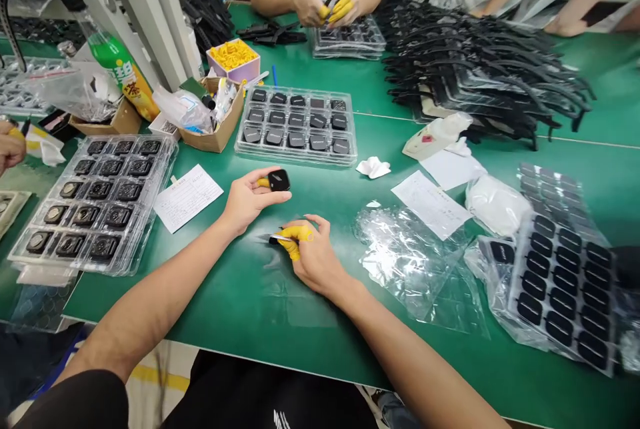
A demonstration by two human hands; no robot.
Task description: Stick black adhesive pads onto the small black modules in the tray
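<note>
My left hand (247,197) grips a small black square watch case (279,180) between thumb and fingers, its glossy face turned up. A yellow finger cot shows on one finger behind it. Just below and to the right, my right hand (313,249) wears yellow finger cots and is closed on a thin pointed metal tool that looks like tweezers (280,238). The tool's tip points left, apart from the watch case. Ahead of both hands lies a clear tray (295,157) with rows of black square pieces.
At left is a stacked tray of watch cases (103,199) beside a handwritten paper (188,198). Clear plastic film (400,262) and a sheet of black stickers (565,289) lie right. Black straps (480,69) are piled behind. A co-worker's gloved-finger hands (327,6) work opposite.
</note>
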